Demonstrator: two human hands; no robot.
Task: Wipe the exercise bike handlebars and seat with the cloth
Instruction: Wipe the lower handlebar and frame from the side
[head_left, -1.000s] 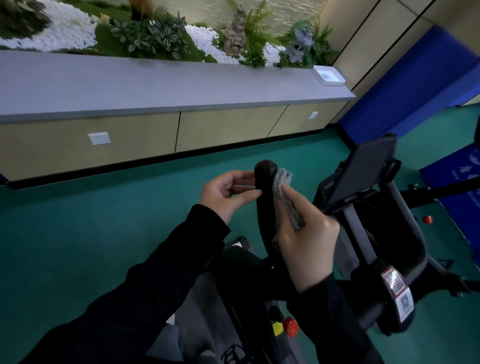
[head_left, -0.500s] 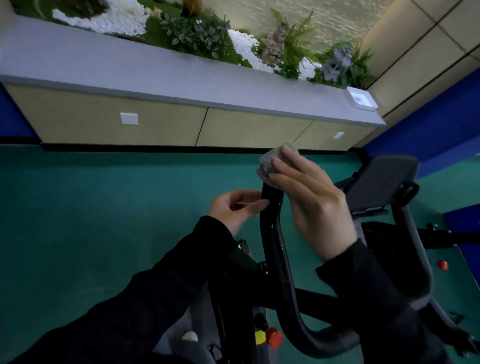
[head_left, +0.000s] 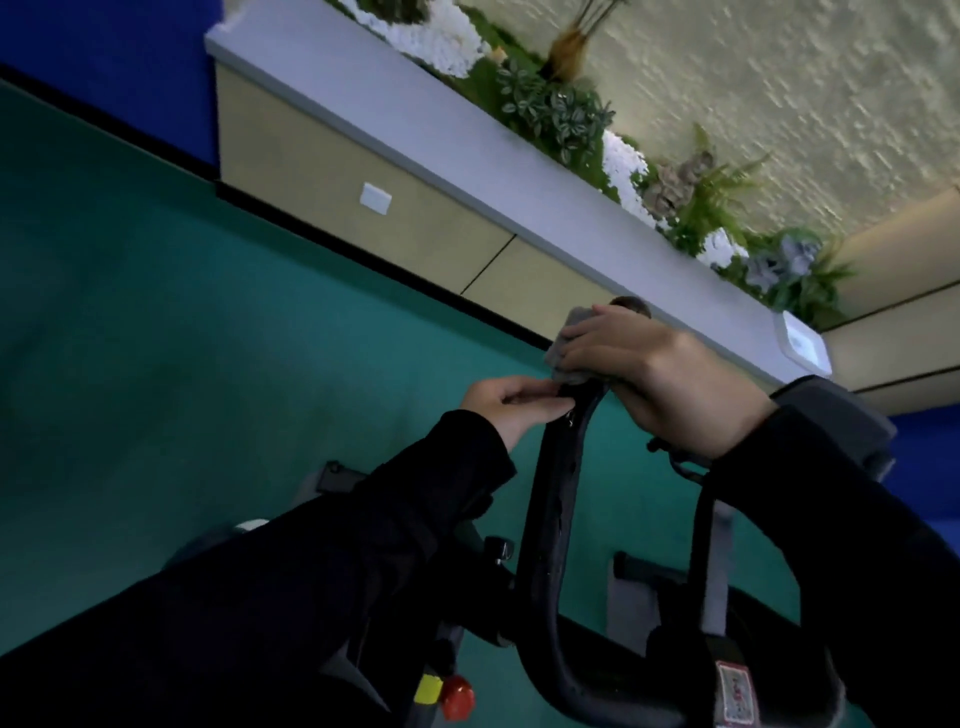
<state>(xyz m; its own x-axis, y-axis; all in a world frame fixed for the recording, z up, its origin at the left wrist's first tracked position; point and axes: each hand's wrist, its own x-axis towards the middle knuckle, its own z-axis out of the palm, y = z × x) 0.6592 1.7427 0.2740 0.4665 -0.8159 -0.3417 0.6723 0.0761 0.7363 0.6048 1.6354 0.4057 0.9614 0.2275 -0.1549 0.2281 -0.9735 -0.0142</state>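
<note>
Grey cloth (head_left: 563, 345) wraps the tip of the black handlebar (head_left: 553, 499), clamped there by the right hand (head_left: 644, 371). The left hand (head_left: 511, 402) pinches the bar just below. Open green floor (head_left: 156, 338) lies leftward.
</note>
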